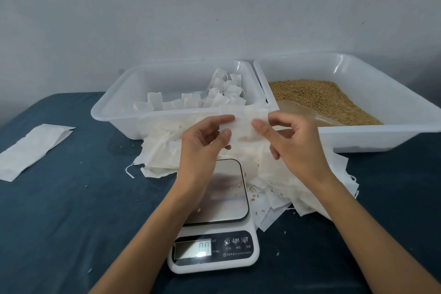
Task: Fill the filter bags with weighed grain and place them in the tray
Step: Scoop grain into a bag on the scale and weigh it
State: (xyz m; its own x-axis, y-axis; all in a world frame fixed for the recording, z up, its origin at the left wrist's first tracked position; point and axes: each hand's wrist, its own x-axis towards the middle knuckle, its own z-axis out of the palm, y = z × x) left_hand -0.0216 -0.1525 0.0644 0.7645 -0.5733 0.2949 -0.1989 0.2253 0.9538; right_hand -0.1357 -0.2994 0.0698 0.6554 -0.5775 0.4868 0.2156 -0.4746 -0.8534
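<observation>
White filter paper fills the middle of the scene as a person holds one empty filter bag (241,126) above a digital kitchen scale (214,217), the left hand (202,141) pinching its left edge between thumb and forefinger and the right hand (291,141) pinching its right edge the same way, the other fingers loosely curled. Beneath the hands a loose heap of empty bags (274,174) spreads over the dark blue tablecloth (59,222) and partly under the scale's steel platform, where a few stray grains lie. At far left of centre stands a translucent white plastic tray (114,107) holding filled bags (224,90), clustered along its near and right sides. Just beside it on the right, a second tray (381,136) holds golden-brown grain (319,100), with a clear scoop (300,112) resting in it at the near left corner. A folded white paper packet (33,148) lies flat on the cloth at the left, well apart from the rest.
</observation>
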